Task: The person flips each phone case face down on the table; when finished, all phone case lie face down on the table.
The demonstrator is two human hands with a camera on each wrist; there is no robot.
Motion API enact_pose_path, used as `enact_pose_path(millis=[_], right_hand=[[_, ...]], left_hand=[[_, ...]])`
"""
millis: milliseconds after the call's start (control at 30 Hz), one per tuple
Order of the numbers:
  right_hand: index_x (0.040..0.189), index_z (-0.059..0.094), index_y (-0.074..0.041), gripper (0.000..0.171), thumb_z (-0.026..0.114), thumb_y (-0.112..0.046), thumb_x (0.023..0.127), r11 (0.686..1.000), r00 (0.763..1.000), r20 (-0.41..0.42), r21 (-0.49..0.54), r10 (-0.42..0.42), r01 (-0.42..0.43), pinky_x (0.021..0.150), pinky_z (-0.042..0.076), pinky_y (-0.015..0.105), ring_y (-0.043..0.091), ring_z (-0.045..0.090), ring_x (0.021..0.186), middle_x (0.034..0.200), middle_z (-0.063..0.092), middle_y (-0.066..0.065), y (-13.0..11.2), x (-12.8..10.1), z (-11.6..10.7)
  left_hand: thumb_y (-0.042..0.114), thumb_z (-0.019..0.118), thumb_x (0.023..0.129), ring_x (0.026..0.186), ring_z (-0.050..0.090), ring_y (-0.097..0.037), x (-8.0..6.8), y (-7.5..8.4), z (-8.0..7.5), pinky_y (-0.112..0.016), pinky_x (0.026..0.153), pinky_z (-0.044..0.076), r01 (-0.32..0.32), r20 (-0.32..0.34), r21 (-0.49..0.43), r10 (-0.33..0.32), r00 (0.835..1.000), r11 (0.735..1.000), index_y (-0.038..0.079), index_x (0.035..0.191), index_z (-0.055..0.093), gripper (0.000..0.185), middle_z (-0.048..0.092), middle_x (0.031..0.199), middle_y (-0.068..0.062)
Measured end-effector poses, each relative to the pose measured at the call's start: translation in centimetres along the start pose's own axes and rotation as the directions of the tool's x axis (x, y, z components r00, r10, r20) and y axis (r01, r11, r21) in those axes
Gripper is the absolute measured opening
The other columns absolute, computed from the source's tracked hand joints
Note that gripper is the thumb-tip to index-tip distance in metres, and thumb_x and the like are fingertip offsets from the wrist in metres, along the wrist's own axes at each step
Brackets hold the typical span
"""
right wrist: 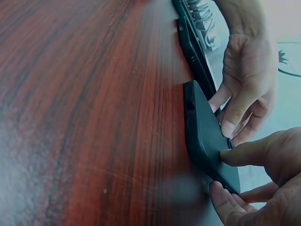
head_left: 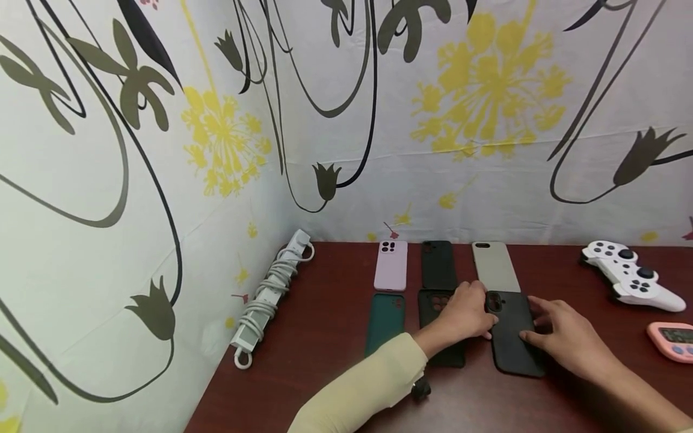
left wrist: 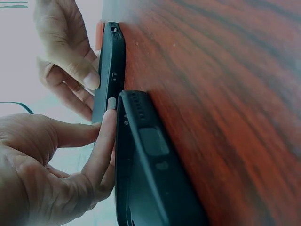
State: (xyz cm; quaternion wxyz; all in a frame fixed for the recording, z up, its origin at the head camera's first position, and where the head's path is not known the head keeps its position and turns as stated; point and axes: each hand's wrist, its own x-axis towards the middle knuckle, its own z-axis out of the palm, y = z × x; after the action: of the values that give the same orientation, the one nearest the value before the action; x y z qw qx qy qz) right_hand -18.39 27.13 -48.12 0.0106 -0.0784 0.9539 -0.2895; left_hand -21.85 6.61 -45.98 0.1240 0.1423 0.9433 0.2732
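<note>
A black phone case (head_left: 511, 343) lies flat on the dark red table (head_left: 325, 337), at the right end of the near row. My left hand (head_left: 476, 313) reaches over a second black case (head_left: 446, 355) and touches the first case's left edge with fairly straight fingers (left wrist: 110, 106). My right hand (head_left: 541, 328) holds the case from its right side, thumb on top and fingers curled at the far edge. In the right wrist view a fingertip (right wrist: 225, 155) presses on the case (right wrist: 204, 136).
Pink (head_left: 391, 264), black (head_left: 438, 264) and grey (head_left: 495, 266) cases form the far row; a green case (head_left: 385, 322) lies near left. A white power strip (head_left: 271, 288) sits by the left wall. A white game controller (head_left: 630, 276) and pink timer (head_left: 674, 340) lie at the right.
</note>
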Motion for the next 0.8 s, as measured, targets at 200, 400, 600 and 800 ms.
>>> enact_pose_path(millis=[200,400,600,800], right_hand=[[0.146,0.049,0.015,0.084,0.088,-0.029,0.086,1.000,1.000,0.010,-0.003,0.022,-0.021,0.077,0.054,0.040,0.037,0.074,0.101,0.129,0.060,0.037,0.49,-0.28,-0.13],[0.144,0.050,0.017,0.083,0.088,-0.027,0.085,1.000,0.999,0.035,-0.001,0.019,-0.019,0.075,0.056,0.040,0.038,0.073,0.101,0.129,0.058,0.037,0.40,0.01,-0.11],[0.142,0.051,0.018,0.080,0.089,-0.023,0.085,1.000,0.999,0.040,0.010,-0.003,0.003,0.076,0.058,0.044,0.038,0.071,0.100,0.123,0.060,0.034,0.18,0.25,-0.09],[0.144,0.050,0.017,0.080,0.087,-0.023,0.087,1.000,0.997,0.074,0.004,0.005,-0.005,0.078,0.057,0.045,0.039,0.069,0.103,0.125,0.059,0.033,0.12,0.54,-0.37]], left_hand=[[0.029,0.079,0.097,0.074,0.053,-0.006,0.24,0.51,0.74,-0.018,0.061,0.049,0.010,-0.003,0.049,-0.010,1.000,0.999,0.016,0.126,0.063,0.035,0.062,0.128,0.002],[0.031,0.080,0.097,0.083,0.057,-0.009,0.42,0.49,0.69,-0.019,0.071,0.052,0.000,-0.014,0.096,0.001,1.000,0.995,0.015,0.125,0.062,0.037,0.062,0.128,0.001],[0.034,0.081,0.095,0.095,0.061,-0.010,0.69,0.43,0.36,-0.022,0.080,0.055,0.000,-0.011,0.129,0.002,1.000,0.992,0.014,0.126,0.063,0.040,0.063,0.127,0.001],[0.033,0.084,0.093,0.087,0.062,-0.011,0.81,0.37,0.16,-0.022,0.075,0.055,-0.012,-0.020,0.133,0.014,1.000,0.991,0.015,0.117,0.061,0.037,0.064,0.112,0.001]])
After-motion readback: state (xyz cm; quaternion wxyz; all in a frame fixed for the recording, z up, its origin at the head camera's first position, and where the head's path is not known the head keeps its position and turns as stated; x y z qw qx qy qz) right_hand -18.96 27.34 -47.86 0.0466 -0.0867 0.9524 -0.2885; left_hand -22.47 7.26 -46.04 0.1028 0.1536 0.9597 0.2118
